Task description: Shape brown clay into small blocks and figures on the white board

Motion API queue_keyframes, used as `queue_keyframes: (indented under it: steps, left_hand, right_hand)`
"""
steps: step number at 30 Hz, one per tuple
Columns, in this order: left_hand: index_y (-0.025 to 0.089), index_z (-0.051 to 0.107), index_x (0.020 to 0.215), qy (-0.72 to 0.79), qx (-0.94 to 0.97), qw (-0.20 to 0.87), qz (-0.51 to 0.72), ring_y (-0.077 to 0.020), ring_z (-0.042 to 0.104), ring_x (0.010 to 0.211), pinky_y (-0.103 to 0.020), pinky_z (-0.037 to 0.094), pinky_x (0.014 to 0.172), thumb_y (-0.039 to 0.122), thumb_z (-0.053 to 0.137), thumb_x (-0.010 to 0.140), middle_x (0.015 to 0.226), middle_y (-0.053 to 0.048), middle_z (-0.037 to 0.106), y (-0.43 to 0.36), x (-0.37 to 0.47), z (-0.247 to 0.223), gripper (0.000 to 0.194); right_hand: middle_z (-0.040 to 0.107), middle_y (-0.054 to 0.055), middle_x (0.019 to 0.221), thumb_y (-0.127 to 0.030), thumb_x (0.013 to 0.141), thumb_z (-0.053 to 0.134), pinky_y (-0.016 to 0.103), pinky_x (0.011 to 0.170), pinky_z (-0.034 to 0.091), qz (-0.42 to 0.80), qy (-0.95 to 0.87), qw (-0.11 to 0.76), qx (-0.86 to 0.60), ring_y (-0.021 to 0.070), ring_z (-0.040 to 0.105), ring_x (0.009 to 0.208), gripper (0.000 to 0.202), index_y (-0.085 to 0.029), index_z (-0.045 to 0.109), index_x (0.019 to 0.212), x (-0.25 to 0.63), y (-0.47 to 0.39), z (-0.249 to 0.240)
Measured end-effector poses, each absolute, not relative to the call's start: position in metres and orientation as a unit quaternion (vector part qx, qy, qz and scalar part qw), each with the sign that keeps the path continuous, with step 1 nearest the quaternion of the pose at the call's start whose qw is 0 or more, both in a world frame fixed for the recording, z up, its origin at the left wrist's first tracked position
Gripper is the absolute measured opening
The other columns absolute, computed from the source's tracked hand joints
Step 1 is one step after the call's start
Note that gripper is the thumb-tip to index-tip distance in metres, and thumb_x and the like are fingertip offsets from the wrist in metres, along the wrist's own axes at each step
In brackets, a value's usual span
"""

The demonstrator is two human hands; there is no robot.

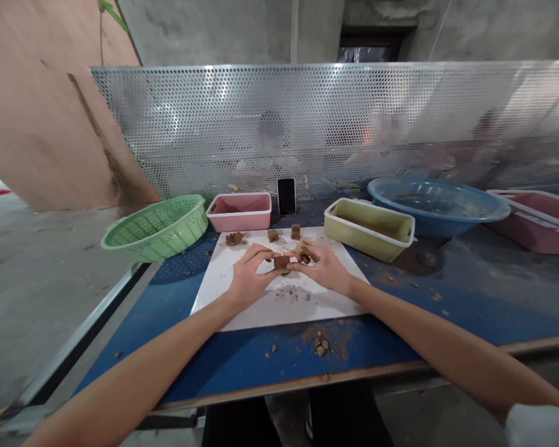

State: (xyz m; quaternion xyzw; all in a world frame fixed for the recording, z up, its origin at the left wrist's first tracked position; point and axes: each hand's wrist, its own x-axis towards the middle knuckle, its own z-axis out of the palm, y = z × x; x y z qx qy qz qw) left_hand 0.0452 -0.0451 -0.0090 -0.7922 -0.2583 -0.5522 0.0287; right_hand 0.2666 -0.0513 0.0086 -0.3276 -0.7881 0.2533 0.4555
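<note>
Between my two hands, just above a white board (pixel 251 313), is a small brown block of what looks like clay (pixel 282 262). My left hand (pixel 253 273) pinches its left side between thumb and fingers. My right hand (pixel 323 266) grips the right side, its thumb and forefinger against the block and the other fingers curled. Two small brown blocks stand behind my hands: a notched one (pixel 272 235) and another (pixel 295 231) to its right. A crumbly brown lump (pixel 234 238) lies at the board's back left. Brown crumbs dot the board.
Along the back stand a green basket (pixel 168 230), a pink bin (pixel 240 220), a phone (pixel 287 197), a yellow-green bin (pixel 368 233), a blue basin (pixel 440 217) and more pink bins (pixel 540 230). Loose brown bits (pixel 321 343) lie near the table's front edge. A perforated metal screen (pixel 190 130) rises behind.
</note>
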Motion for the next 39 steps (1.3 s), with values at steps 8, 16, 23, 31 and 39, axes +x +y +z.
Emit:
queue_keyframes:
  steps: [8, 16, 23, 31, 39]
  left_hand:
    - [0.019, 0.072, 0.097, -0.261, -0.801, 0.018, -0.539, -0.0184, 0.069, 0.087, -0.033, 0.058, 0.079, 0.032, 0.083, 0.087, 0.092, -0.006, 0.071, -0.044, 0.044, -0.008, 0.020]
    - [0.020, 0.073, 0.105, -0.235, -0.822, 0.022, -0.518, -0.0197, 0.067, 0.089, -0.036, 0.058, 0.081, 0.031, 0.080, 0.091, 0.096, -0.007, 0.071, -0.044, 0.044, -0.004, 0.019]
    - [0.021, 0.075, 0.114, -0.234, -0.829, -0.005, -0.508, -0.0214, 0.070, 0.095, -0.038, 0.060, 0.085, 0.033, 0.083, 0.087, 0.103, -0.009, 0.073, -0.042, 0.043, -0.005, 0.030]
    - [0.021, 0.079, 0.105, -0.249, -0.825, -0.036, -0.506, -0.0205, 0.071, 0.089, -0.036, 0.061, 0.080, 0.035, 0.083, 0.088, 0.097, -0.008, 0.075, -0.043, 0.043, -0.003, 0.023]
    - [0.021, 0.079, 0.103, -0.222, -0.826, -0.012, -0.519, -0.0203, 0.069, 0.088, -0.036, 0.060, 0.079, 0.033, 0.085, 0.086, 0.094, -0.007, 0.075, -0.043, 0.045, 0.001, 0.023]
  right_hand:
    - [0.060, 0.003, 0.084, -0.053, 0.094, 0.070, 0.033, 0.071, 0.044, 0.282, -0.782, 0.446, -0.333, 0.0184, 0.054, 0.076, 0.033, -0.021, 0.074, 0.097, 0.269, -0.051, 0.006]
    - [0.073, 0.005, 0.087, -0.054, 0.089, 0.075, 0.034, 0.079, 0.053, 0.453, -0.703, 0.438, -0.329, 0.0197, 0.066, 0.083, 0.035, -0.019, 0.075, 0.091, 0.261, -0.046, -0.002]
    - [0.074, 0.006, 0.085, -0.056, 0.085, 0.077, 0.034, 0.078, 0.053, 0.489, -0.668, 0.441, -0.348, 0.0197, 0.066, 0.080, 0.037, -0.019, 0.077, 0.086, 0.258, -0.047, -0.001]
    - [0.072, 0.004, 0.080, -0.057, 0.086, 0.077, 0.031, 0.073, 0.048, 0.492, -0.668, 0.433, -0.353, 0.0170, 0.061, 0.075, 0.039, -0.018, 0.077, 0.083, 0.257, -0.046, -0.005]
    - [0.070, 0.004, 0.079, -0.060, 0.083, 0.079, 0.032, 0.073, 0.048, 0.493, -0.671, 0.430, -0.348, 0.0168, 0.060, 0.075, 0.043, -0.018, 0.074, 0.080, 0.258, -0.053, 0.005]
